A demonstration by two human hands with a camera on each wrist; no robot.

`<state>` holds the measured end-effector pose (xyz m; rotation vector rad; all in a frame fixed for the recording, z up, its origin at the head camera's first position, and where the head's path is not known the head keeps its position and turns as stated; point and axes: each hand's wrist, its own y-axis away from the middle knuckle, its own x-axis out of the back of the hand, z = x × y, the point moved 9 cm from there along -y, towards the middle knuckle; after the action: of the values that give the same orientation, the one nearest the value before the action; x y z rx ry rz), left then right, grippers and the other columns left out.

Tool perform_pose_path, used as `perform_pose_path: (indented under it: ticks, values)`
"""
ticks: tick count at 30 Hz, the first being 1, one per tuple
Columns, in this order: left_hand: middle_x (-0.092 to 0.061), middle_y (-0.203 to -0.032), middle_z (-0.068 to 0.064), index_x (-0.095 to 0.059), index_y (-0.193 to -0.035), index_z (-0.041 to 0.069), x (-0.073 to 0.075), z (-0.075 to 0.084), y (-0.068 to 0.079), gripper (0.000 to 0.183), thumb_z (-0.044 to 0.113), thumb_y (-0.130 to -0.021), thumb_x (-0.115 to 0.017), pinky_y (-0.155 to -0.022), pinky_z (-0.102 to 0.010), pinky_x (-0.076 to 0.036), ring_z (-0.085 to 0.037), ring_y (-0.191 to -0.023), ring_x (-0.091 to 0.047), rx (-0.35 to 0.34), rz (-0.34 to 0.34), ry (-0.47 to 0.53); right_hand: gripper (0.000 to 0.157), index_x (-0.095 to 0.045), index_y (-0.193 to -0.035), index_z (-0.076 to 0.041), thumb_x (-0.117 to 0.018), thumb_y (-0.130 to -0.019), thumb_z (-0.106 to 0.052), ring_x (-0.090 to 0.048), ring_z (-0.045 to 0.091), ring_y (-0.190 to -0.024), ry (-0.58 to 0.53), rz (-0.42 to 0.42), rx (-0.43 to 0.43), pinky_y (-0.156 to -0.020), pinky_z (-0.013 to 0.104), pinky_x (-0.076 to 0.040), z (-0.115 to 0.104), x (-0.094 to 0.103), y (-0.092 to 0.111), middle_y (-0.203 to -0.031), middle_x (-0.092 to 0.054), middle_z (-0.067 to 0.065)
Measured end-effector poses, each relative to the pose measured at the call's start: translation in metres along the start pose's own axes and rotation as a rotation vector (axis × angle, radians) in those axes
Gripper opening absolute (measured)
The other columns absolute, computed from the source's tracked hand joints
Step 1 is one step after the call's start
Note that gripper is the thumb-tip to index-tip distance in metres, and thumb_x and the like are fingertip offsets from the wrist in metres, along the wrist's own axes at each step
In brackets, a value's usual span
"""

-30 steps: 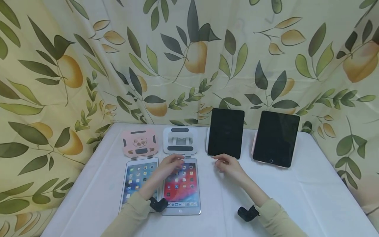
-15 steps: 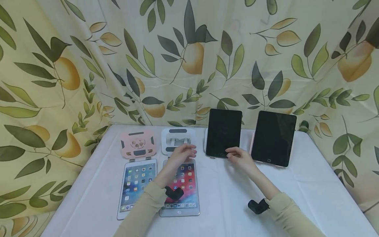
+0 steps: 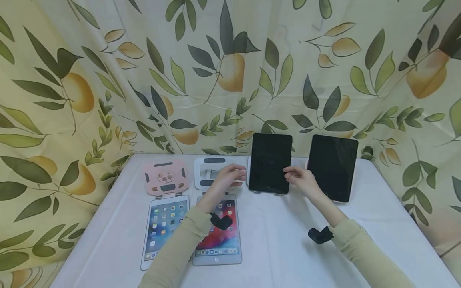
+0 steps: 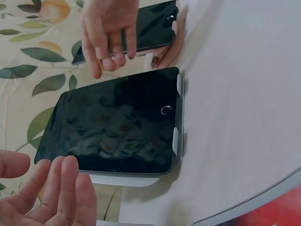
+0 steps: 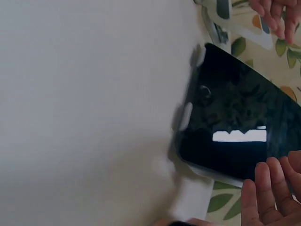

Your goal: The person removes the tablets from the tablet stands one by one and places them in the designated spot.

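Observation:
A dark-screened tablet (image 3: 270,162) leans on a white stand (image 4: 127,180) at the back of the table. My left hand (image 3: 229,178) hovers just left of that tablet with fingers extended, above the white stand of a lit tablet. In the left wrist view its fingertips (image 4: 69,165) are by the tablet's edge; contact cannot be told. On the other side, my right hand (image 3: 300,178) has its fingertips at the tablet's right edge. Its fingers (image 5: 265,186) look nearly straight in the right wrist view; whether they touch is unclear. Neither hand grips anything.
Another dark tablet (image 3: 333,168) stands on a pink stand at the right. Two lit tablets lie flat at the left, one blue-screened (image 3: 163,230) and one red-screened (image 3: 228,240). Beyond them are a pink stand (image 3: 176,165) and a white stand (image 3: 207,161). Patterned cloth (image 3: 201,116) hangs behind.
Both hands have moved rightward and farther back. The left hand has come off the red-screened tablet towards the dark tablet's left side; the right hand has gone from its lower edge to its right edge.

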<state>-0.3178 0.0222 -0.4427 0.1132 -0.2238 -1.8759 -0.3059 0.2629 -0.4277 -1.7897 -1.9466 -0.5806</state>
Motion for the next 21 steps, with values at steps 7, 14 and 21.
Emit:
perform_pose_path:
  ticks: [7, 14, 21]
  values:
    - [-0.065, -0.117, -0.016, -0.060, -0.121, 0.005, -0.001, 0.010, -0.025, 0.028, 0.017, -0.096, -0.053, -0.094, -0.037, -0.054, -0.032, -0.108, -0.064, 0.020, 0.055, 0.032, 0.036, -0.054, -0.129, 0.004, -0.050, -0.096, -0.008, -0.059, 0.002, -0.085, 0.030, 0.028, 0.004, -0.080, 0.021, -0.054, -0.004, 0.028, -0.020, -0.114, -0.060, 0.024]
    - [-0.065, -0.118, -0.020, -0.059, -0.121, -0.001, 0.003, 0.029, -0.048, 0.029, 0.012, -0.097, -0.050, -0.091, -0.035, -0.056, -0.030, -0.105, -0.066, -0.008, 0.115, 0.072, 0.035, -0.053, -0.129, 0.004, -0.051, -0.095, -0.008, -0.061, 0.023, -0.095, 0.097, 0.069, 0.011, -0.072, 0.015, -0.047, -0.015, 0.048, -0.038, -0.112, -0.060, 0.023]
    - [-0.063, -0.106, -0.012, -0.057, -0.122, -0.003, -0.003, 0.040, -0.069, 0.029, 0.012, -0.098, -0.049, -0.095, -0.038, -0.053, -0.021, -0.092, -0.063, -0.028, 0.114, 0.098, 0.040, -0.049, -0.133, 0.004, -0.051, -0.095, -0.010, -0.061, 0.036, -0.102, 0.140, 0.080, -0.005, -0.074, 0.021, -0.048, -0.017, 0.055, -0.052, -0.117, -0.059, 0.026]
